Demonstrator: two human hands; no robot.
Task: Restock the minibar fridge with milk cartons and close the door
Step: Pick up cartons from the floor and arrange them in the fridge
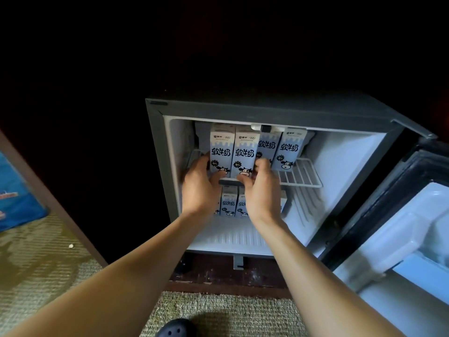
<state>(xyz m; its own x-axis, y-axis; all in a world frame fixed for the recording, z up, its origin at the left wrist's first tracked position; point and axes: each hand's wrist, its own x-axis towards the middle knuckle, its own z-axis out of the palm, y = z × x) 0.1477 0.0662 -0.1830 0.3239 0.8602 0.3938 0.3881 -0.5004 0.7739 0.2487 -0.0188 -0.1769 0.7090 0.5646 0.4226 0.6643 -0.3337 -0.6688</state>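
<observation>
Leftmost milk carton (220, 152), second milk carton (245, 153): rectangular paperboard boxes, pale blue and white, with a cartoon cow at the foot of each face. They stand upright and touching at the front left of the white wire shelf (301, 175).
Left hand (199, 188): fingers wrapped round the outer side of the leftmost carton, thumb across its lower front.
Right hand (261, 190): fingers curled round the right side of the second carton, thumb on its lower front. The pair is clasped between both hands.
Two further cartons (289, 149): same print, upright, just right of the pair on the same shelf.
Lower cartons (228, 203): a row on the ribbed white floor below, partly hidden behind the wrists.
Minibar fridge (155, 142): grey frame, smooth white lining.
Door (413, 227): swung open to the right, moulded white inner panel, dark seal.
Carpet (218, 312): coarse woven, beige-green.
Blue package (14, 195): glossy, far left.
</observation>
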